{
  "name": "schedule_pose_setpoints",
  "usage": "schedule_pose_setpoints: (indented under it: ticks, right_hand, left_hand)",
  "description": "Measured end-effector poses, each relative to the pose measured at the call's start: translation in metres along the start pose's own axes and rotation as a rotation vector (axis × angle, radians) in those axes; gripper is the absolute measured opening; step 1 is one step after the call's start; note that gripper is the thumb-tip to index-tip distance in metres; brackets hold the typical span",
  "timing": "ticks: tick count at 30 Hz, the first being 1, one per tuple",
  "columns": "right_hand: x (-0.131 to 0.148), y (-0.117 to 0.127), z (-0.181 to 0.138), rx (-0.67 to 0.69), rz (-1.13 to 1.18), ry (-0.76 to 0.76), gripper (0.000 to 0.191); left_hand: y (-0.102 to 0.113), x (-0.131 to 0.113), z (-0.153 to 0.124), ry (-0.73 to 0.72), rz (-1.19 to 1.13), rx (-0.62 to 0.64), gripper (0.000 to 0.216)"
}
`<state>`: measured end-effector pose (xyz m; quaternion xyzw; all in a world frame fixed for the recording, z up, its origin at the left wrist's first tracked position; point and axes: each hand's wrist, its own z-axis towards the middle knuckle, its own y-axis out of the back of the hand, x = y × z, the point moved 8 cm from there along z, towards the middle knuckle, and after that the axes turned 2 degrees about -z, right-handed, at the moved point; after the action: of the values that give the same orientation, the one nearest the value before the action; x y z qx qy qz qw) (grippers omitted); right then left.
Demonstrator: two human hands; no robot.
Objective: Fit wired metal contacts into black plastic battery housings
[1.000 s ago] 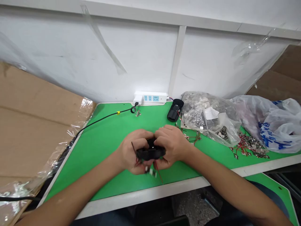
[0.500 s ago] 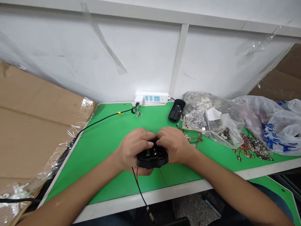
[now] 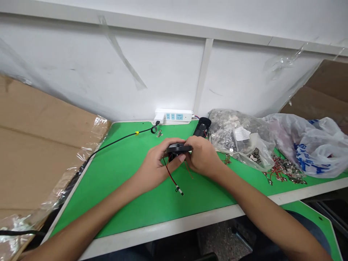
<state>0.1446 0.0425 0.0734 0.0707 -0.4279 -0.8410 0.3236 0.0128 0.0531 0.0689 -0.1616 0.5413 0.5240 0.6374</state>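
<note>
Your left hand [image 3: 157, 167] and right hand [image 3: 202, 156] pinch one black plastic casing [image 3: 178, 147] between them, its wires [image 3: 171, 176] hanging below onto the table [image 3: 122, 195].

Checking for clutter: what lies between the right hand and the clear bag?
Head view: wired metal terminals lie on the green mat between the right hand and clear bag.

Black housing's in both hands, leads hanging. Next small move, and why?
Probably gather the red and black leads with the left hand: they dangle loose from the black plastic housing, which the right hand also grips, and their small metal end swings free over the green mat.
</note>
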Motion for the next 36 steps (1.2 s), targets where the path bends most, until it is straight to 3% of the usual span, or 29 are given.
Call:
schedule_pose_setpoints:
  ticks: [4,9,14,20,24,26,29,33,36]
  right_hand:
    - [0.003,0.003,-0.003,-0.067,-0.053,0.067,0.011]
    - [0.007,0.006,-0.008,-0.117,-0.044,0.174,0.008]
    - [0.008,0.010,-0.010,-0.191,-0.029,0.229,0.014]
    - [0.007,0.007,-0.007,-0.109,0.001,0.068,0.008]
    - [0.005,0.010,-0.005,-0.020,0.053,-0.013,0.016]
    - [0.001,0.013,-0.003,0.022,0.194,-0.044,0.022]
    - [-0.007,0.018,0.000,0.051,0.612,-0.143,0.034]
    - [-0.007,-0.002,-0.004,0.159,1.131,-0.413,0.041]
    - [-0.001,-0.023,-0.011,0.176,1.300,-0.591,0.043]
  left_hand:
    - [0.002,-0.005,-0.002,-0.080,0.070,-0.015,0.040]
    - [0.003,-0.016,-0.009,-0.306,0.207,0.011,0.057]
    - [0.003,-0.019,-0.010,-0.336,0.304,0.041,0.056]
    - [0.003,-0.009,-0.005,-0.168,0.288,0.033,0.039]
    - [0.002,0.015,0.001,0.090,0.028,0.040,0.032]
    - [-0.003,0.025,0.003,0.226,-0.161,0.085,0.035]
    - [-0.016,0.029,0.001,0.347,-0.329,0.211,0.040]
    - [-0.031,0.028,-0.005,0.393,-0.376,0.317,0.040]
    - [-0.036,0.027,-0.006,0.367,-0.358,0.331,0.039]
